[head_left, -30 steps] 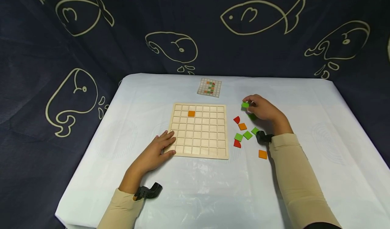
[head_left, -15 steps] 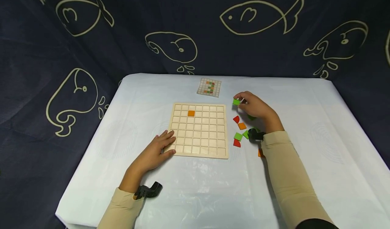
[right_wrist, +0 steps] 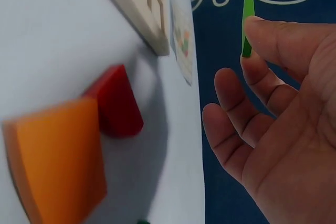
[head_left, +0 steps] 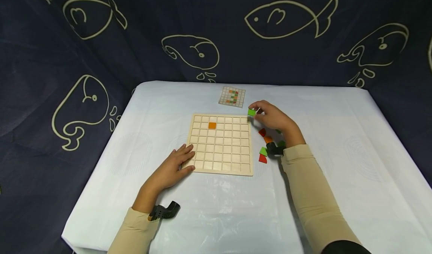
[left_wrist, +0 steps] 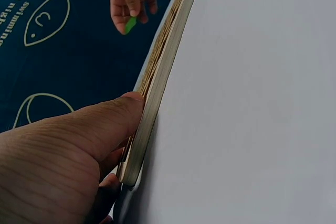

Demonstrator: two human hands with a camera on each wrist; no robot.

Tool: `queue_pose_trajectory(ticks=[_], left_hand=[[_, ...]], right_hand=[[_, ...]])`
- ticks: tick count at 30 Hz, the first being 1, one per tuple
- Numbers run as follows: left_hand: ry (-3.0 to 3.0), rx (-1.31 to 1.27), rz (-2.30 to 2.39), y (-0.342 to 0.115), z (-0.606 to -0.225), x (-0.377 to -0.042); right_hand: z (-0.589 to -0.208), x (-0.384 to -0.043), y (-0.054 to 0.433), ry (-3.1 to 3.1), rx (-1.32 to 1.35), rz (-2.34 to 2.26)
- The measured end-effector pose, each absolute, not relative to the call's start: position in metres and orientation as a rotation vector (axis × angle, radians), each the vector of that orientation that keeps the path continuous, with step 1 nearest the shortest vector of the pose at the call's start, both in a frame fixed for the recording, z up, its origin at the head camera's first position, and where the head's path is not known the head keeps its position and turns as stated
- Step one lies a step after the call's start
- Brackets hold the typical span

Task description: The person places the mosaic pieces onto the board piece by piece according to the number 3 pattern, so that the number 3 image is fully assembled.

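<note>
A square wooden grid board [head_left: 217, 145] lies flat on the table, with one orange square tile [head_left: 212, 125] in a cell of its second row. My left hand [head_left: 173, 167] rests spread on the board's near left corner, fingers relaxed; the left wrist view shows its thumb [left_wrist: 113, 121] along the board's edge. Between thumb and forefinger my right hand [head_left: 274, 116] pinches a green square tile [head_left: 251, 112], held in the air by the board's far right corner. In the right wrist view this green tile [right_wrist: 248, 27] appears edge-on, the other fingers loosely bent.
A small printed pattern card [head_left: 231, 97] lies behind the board. Right of the board are red quarter-round tiles [head_left: 263, 159], a green tile [head_left: 263, 151] and an orange tile [head_left: 268, 139], partly under the right wrist's black camera [head_left: 275, 149]. A dark printed cloth [head_left: 229, 59] hangs behind the table.
My right hand has moved left with the green tile, from above the loose tiles to the board's far right corner. The left hand has stayed on the board.
</note>
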State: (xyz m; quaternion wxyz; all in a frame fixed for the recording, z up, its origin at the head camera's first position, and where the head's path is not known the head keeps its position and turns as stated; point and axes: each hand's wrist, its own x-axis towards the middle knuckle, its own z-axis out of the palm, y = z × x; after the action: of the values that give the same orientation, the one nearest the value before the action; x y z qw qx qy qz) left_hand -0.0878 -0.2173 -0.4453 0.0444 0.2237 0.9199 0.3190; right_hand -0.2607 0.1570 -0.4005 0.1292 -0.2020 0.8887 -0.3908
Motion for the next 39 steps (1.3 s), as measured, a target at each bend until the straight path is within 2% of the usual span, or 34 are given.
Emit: queue_pose_trajectory(ticks=[22, 39], left_hand=[[2.802, 0.672, 0.957, -0.217, -0.443, -0.087], [2.807, 0.668, 0.962, -0.217, -0.443, -0.087]], right_hand=[[-0.400, -0.254, 0.127, 2.520, -0.707, -1.150], [-0.405, -0.248, 0.103, 2.422, -0.704, -1.222]])
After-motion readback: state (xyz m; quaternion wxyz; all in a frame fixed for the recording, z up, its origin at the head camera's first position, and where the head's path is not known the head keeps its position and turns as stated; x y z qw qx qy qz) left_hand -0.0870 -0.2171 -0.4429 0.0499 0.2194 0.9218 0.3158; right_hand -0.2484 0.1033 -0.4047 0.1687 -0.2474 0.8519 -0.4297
